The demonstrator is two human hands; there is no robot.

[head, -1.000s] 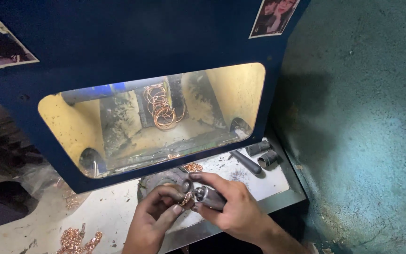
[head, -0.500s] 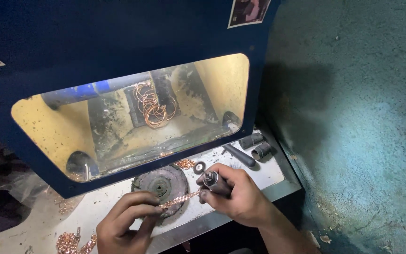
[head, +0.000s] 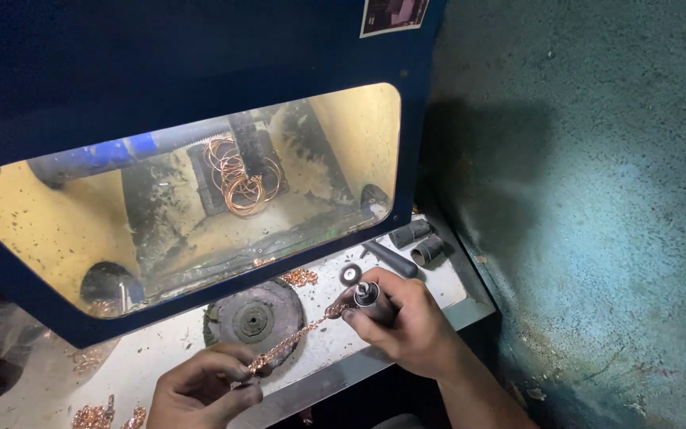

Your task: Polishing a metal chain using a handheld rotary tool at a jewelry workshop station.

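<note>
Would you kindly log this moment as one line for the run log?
left hand: pinches copper chain | right hand: grips dark cylinder at chain's other end | chain: stretched over grey disc | bench: white

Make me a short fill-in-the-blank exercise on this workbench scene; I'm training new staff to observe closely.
1. The copper-coloured chain is stretched between the left hand and the ___ hand.
2. The right hand grips a small dark ___ tool.
3. The round grey disc lies flat on the white ledge, ___ the chain.
4. Inside the lit yellow cabinet window hang loops of ___ wire.

Missing words: right; cylindrical; under; copper
</note>
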